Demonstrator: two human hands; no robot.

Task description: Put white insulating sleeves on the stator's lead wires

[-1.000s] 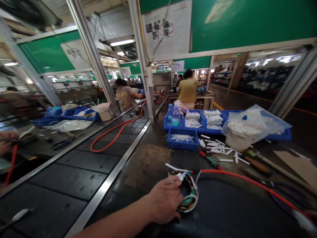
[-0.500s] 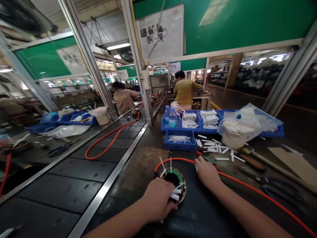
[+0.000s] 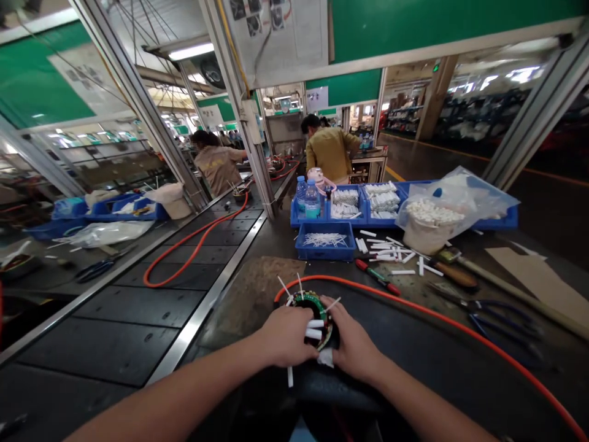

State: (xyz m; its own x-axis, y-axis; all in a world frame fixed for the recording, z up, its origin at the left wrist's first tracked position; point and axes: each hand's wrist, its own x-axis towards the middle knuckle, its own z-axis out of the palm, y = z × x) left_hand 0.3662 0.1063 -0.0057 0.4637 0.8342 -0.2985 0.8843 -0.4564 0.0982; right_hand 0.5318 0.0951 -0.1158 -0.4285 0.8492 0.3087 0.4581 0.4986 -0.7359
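Note:
A ring-shaped motor stator (image 3: 302, 301) with green lining lies on the dark worktop, thin white sleeves standing up from its rim. My left hand (image 3: 288, 337) is closed over its near left side. Two thicker white tubes (image 3: 315, 329) stick out between that thumb and the fingers, and another white tube (image 3: 290, 376) points down below the palm. Gripping the right side of the ring is my right hand (image 3: 354, 344), its fingertips partly hidden. By the right thumb shows a crumpled white piece (image 3: 326, 357); its kind is unclear. An orange-red cable (image 3: 396, 293) runs from the stator to the right.
Blue bins (image 3: 359, 212) with white tubes and bottles stand behind, with a small blue tray (image 3: 325, 242) of thin sleeves. Loose tubes (image 3: 391, 252), a red-green tool (image 3: 377, 276), pliers (image 3: 499, 313) and a hammer (image 3: 455, 275) lie right. A conveyor (image 3: 151, 307) runs left. Two co-workers sit beyond.
My right hand has come back from the red-green tool to the stator's right side. My left hand has stayed on the stator. The camera view has shifted.

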